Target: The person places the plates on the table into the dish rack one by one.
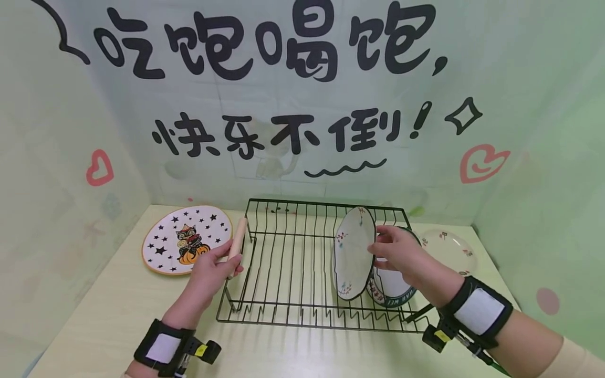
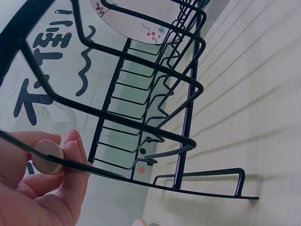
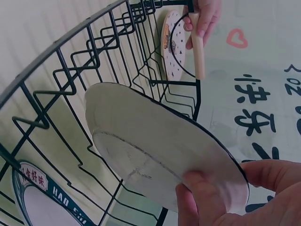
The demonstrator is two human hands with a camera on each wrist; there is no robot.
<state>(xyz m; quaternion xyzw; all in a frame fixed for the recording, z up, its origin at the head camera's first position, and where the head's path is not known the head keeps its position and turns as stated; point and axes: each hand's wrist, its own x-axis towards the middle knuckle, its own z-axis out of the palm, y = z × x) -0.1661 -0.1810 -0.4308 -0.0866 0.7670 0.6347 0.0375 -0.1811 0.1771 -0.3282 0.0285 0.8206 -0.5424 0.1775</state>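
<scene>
My left hand (image 1: 215, 266) grips the pale wooden handle (image 1: 238, 240) at the left end of a black wire dish rack (image 1: 293, 305). In the left wrist view, thumb and fingers wrap the handle's round end. My right hand (image 1: 399, 252) pinches the right edge of a white plate (image 1: 353, 254) with a dark rim and small flower sprigs. This plate stands nearly upright over the rack's right half; whether its lower edge rests on the wires I cannot tell. Just right of it, a plate with a green lettered rim (image 1: 394, 300) leans in the rack, partly hidden by my right hand.
On the table (image 1: 108, 320), left of the rack, lies a plate with black stars and a cartoon animal on a pumpkin (image 1: 163, 239). A white flower-patterned plate (image 1: 451, 249) lies at the right, partly behind my right arm. A printed cloth (image 1: 302, 184) hangs behind.
</scene>
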